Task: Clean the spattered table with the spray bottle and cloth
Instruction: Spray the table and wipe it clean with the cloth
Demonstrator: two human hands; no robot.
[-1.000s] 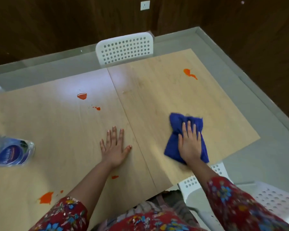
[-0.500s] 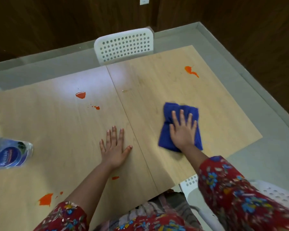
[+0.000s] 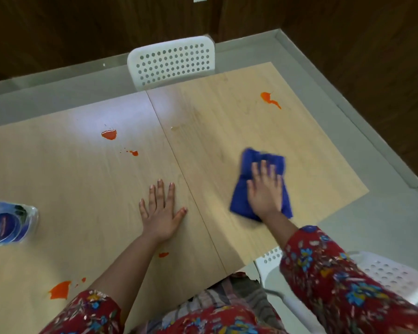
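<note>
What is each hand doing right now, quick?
Left hand: open, flat on the table, holding nothing.
Right hand: open, fingers straight, pressing the cloth onto the table.

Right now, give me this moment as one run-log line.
phase: wipe | right hand: flat on blue cloth, right half of table | left hand: flat on table | spray bottle: far left, untouched | orange spatters: several unwiped

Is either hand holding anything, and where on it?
Nothing is gripped. Right hand presses flat on the middle of the blue cloth; left hand lies flat on the table.
</note>
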